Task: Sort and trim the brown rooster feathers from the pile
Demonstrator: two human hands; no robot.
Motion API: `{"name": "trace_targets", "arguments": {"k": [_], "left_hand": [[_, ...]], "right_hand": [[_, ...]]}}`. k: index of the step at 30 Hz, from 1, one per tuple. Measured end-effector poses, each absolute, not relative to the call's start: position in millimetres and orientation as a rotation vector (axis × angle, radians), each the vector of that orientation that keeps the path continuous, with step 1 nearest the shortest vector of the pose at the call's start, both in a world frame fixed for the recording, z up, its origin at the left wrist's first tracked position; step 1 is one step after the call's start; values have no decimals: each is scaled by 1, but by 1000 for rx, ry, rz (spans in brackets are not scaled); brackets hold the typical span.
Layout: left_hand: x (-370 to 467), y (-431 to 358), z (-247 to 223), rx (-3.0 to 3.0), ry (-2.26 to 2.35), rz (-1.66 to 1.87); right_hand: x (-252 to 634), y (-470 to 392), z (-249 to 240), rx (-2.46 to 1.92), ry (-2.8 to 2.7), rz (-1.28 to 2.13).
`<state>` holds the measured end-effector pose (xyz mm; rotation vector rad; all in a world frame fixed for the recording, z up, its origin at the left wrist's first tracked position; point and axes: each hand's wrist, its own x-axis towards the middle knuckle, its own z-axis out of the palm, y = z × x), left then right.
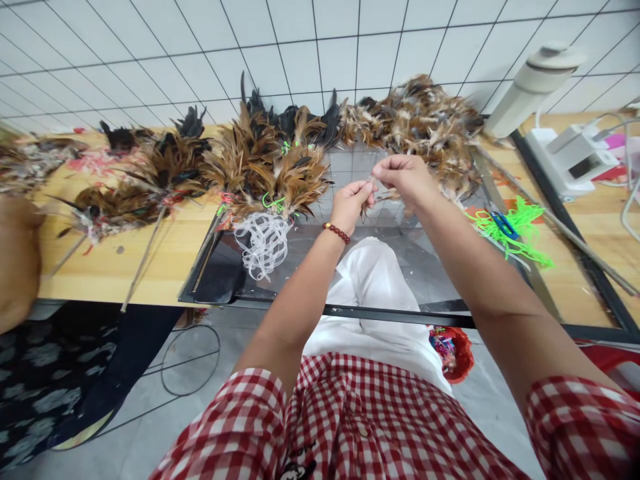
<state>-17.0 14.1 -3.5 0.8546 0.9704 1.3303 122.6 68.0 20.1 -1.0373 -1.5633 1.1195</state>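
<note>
My left hand (353, 202), with a beaded bracelet (337, 232) at its wrist, is closed in a pinch over the glass panel (310, 250). Thin brown wisps like feather tips (364, 212) stick out below its fingers. My right hand (403, 175) pinches close beside the left fingertips; whatever it grips is too small to make out. Brown and black feather bunches (285, 167) lie to the left of my hands, and a large pile of loose brown feathers (425, 120) lies behind them. A tangle of clear plastic strips (264, 243) rests nearer me on the left.
Bright green ties (530, 230) with a blue-handled tool (504, 225) lie at right. Beyond stand a power strip (560, 157) and a pale bottle (533, 87). Feather pieces on sticks (145, 257) lie left, near another person's arm (19, 260). A red basket (463, 357) is below.
</note>
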Motion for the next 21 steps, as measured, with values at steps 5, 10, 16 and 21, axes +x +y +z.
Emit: {"name": "trace_targets", "arguments": {"k": [5, 10, 16, 21], "left_hand": [[-19, 16, -1, 777, 974, 1371], [-21, 17, -3, 683, 1005, 1423], [-18, 22, -8, 772, 1048, 1502], [-17, 24, -13, 761, 1096, 1505]], "right_hand": [[148, 82, 24, -1135, -1665, 840], [174, 87, 28, -1241, -2014, 649], [145, 67, 34, -1116, -2031, 812], [158, 47, 72, -1311, -2170, 499]]}}
